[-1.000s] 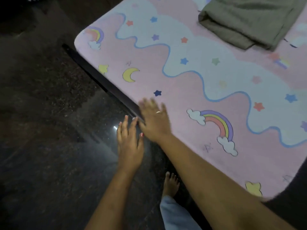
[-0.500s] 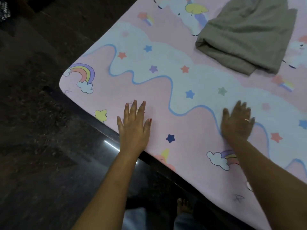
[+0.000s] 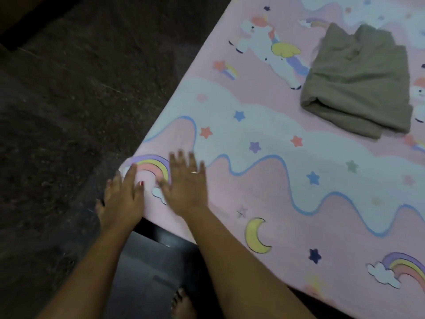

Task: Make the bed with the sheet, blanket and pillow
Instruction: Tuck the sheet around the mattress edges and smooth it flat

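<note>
Left hand (image 3: 123,199) lies flat, fingers straight, at the bed's near-left corner, on the sheet (image 3: 264,187) edge. Right hand (image 3: 186,185), also flat and released, has moved from mid-sheet to just beside it. Folded blanket (image 3: 358,88) rests toward the far right.

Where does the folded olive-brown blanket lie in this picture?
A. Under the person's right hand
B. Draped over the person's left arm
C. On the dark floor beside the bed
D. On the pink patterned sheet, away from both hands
D: the folded olive-brown blanket rests on the pink patterned sheet, far from the left hand and right hand pressing near the corner.
</note>
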Tool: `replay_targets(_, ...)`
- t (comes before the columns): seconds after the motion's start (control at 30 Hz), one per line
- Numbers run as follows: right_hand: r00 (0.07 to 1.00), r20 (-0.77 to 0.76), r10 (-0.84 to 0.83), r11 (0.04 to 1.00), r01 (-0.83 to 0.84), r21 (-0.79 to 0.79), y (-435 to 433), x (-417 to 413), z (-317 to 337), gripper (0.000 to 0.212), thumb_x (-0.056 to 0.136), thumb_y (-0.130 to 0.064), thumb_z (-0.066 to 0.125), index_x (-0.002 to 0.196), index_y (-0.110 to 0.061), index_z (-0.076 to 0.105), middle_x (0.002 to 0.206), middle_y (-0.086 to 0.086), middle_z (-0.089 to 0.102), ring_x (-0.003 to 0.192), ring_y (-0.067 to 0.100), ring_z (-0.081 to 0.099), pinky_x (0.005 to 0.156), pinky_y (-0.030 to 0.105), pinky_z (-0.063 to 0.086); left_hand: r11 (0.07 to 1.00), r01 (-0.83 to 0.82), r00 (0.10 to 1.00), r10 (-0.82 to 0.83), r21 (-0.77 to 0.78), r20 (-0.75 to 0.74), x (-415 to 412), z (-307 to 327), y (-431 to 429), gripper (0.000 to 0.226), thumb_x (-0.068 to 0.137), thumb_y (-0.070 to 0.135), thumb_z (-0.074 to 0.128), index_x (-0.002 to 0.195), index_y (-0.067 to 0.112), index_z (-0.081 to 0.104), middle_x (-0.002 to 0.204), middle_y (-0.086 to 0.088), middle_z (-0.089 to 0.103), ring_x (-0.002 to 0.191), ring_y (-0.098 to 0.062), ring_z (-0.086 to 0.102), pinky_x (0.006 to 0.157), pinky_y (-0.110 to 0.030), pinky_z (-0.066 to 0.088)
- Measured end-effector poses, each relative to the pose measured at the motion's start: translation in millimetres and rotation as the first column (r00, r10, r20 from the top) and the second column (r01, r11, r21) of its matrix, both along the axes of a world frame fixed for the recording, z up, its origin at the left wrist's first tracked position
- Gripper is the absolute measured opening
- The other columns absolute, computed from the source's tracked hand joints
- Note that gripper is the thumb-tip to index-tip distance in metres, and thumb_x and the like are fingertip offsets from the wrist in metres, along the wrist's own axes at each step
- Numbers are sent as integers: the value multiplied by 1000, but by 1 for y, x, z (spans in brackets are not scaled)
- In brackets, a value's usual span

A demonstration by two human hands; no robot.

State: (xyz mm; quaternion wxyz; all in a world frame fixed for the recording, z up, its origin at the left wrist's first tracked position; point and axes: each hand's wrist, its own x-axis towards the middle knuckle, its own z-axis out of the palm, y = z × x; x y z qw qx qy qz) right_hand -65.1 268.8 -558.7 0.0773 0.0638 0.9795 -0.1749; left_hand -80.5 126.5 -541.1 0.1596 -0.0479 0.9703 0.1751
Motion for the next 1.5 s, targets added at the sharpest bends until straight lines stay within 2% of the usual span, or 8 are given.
replay_targets(0.17,958,-114,264,934,-283,-217,1,-44,10,51,98,-35,40,146,-19,35,154,6,31,143,26,24,115,46,15,979,106,994,-106,174,-13,-55,-9,1,51,95,24,43,145,18,32,147,-11,39,131,-32,39,107,-48,32)
replay_targets(0.3,991,-35,-126,992,127,4,111,-38,-1,73,86,-53,11,149,-20,25,157,7,21,145,25,19,116,47,15,960,145,989,-148,239,-5,-82,-9,36,58,96,30,44,149,20,22,152,-10,27,137,-31,28,110,-43,26)
replay_targets(0.57,659,17,-752,646,732,216,215,-25,-26,72,91,-53,20,150,-12,24,154,21,22,142,36,20,114,54,14,963,41,996,-59,266,60,-99,-17,35,54,96,48,31,145,26,29,142,-9,45,126,-33,45,99,-46,39)
replay_targets(0.77,885,-60,-461,880,465,95,69,-152,-23,66,89,-53,26,145,-20,38,150,14,35,139,32,33,111,53,24,974,-16,999,8,224,39,-96,-11,41,42,100,37,27,131,19,49,122,-10,62,107,-33,59,81,-35,41)
replay_targets(0.93,954,-132,270,961,-259,93,63,-191,-9,56,94,-51,33,146,-30,35,153,4,34,142,24,28,114,49,17,974,-105,990,83,199,114,-120,-7,50,48,100,39,26,125,12,57,122,-18,61,110,-35,57,89,-38,42)
replay_targets(1.17,706,46,-706,706,699,116,193,-176,-20,67,96,-56,18,152,-20,11,160,8,10,147,25,10,118,44,9,817,41,996,-81,576,44,-209,-16,111,39,101,29,35,135,16,49,130,-6,56,114,-24,54,89,-27,41)
replay_targets(1.37,663,-19,-748,653,741,156,101,-232,-28,69,92,-57,15,149,-22,27,154,17,25,142,34,26,113,53,15,722,-82,919,-211,686,333,-243,-39,120,45,99,32,40,142,19,39,138,-9,50,122,-25,51,105,-39,39)
replay_targets(1.5,628,15,-778,621,765,170,58,-285,-22,73,89,-63,26,150,-21,27,154,16,26,142,36,24,112,55,15,739,-179,588,-449,649,673,-286,-28,73,41,99,39,38,135,22,46,135,-1,51,123,-18,49,110,-36,34)
